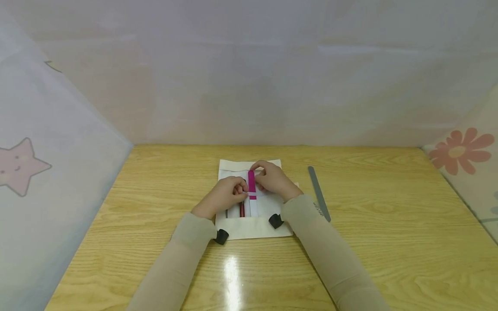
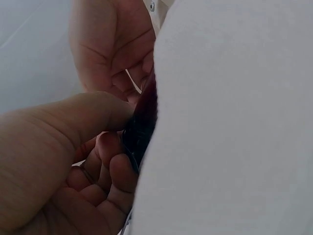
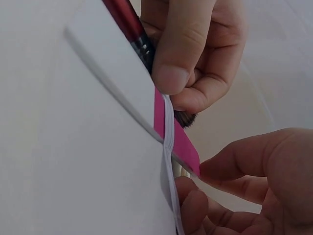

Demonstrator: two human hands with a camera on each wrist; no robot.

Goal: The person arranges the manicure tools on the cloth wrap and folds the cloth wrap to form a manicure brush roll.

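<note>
A white fabric pouch (image 1: 249, 229) lies unfolded on the table under both hands. My left hand (image 1: 227, 192) pinches the white elastic band (image 3: 169, 122) that crosses the pouch. Under that band runs a nail file (image 1: 252, 181), pink at its far end and white below. At the pink tip, my right hand (image 1: 274, 179) holds the file with its fingertips. A makeup brush (image 3: 122, 17) with a dark red handle lies left of the file, partly hidden by the left fingers. In the left wrist view, pale fabric covers much of the scene.
Right of the pouch, a grey nail file (image 1: 319, 194) lies slanted on the wooden table (image 1: 389, 242), close to the right sleeve. Behind and beside the table hang pale printed cloths (image 1: 249, 86). A black wrist piece (image 1: 221, 236) shows at the left cuff.
</note>
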